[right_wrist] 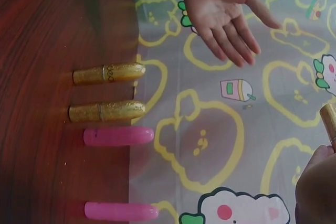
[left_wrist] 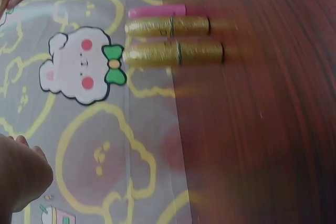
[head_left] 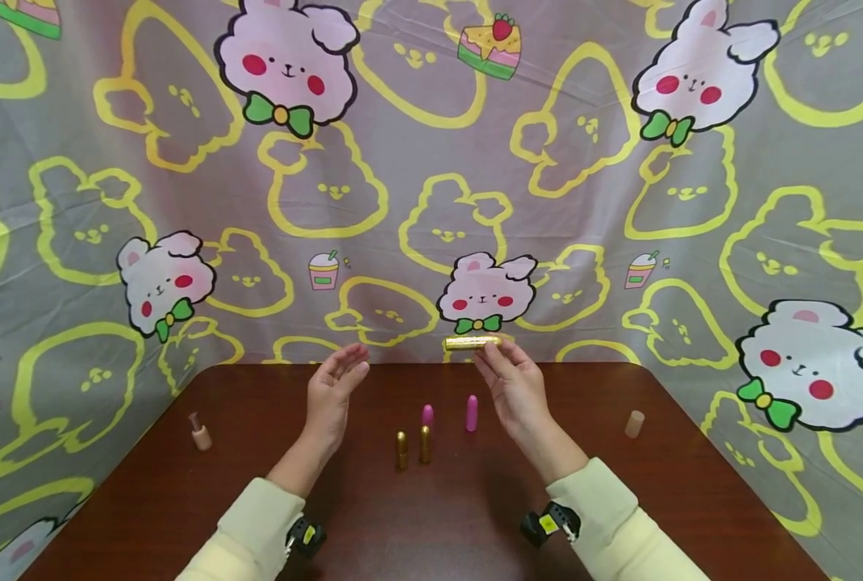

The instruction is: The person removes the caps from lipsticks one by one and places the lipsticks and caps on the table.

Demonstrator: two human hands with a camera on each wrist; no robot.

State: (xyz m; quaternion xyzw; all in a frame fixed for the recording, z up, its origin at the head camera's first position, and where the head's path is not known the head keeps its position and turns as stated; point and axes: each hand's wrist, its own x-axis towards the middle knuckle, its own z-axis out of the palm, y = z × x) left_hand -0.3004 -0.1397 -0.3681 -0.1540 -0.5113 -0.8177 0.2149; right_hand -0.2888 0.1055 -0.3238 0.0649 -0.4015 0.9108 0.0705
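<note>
Looking in from my end through the head view, I have the right hand (head_left: 516,387) up above the counter (head_left: 417,516), its thumb and fingers pinching one end of a raised gold tube (head_left: 464,343) that lies about level, free end toward the left hand (head_left: 330,391). That left hand holds nothing; the right wrist view shows me its fingers straight and slightly apart, the thumb well out. Between the arms stand a left gold tube (head_left: 401,450), a right gold tube (head_left: 425,445) just beside it, a rear pink tube (head_left: 427,415) partly hidden behind the latter, and a second pink tube (head_left: 472,412) apart to the right. By my reading those four are already upright, and the raised one is the only tube off the counter, so it is the part I count as unfinished. Farther out, a small bottle (head_left: 200,434) at the left and a beige cylinder (head_left: 635,424) at the right stand well apart, touched by neither hand; whether they are done with or waiting, I cannot tell
</note>
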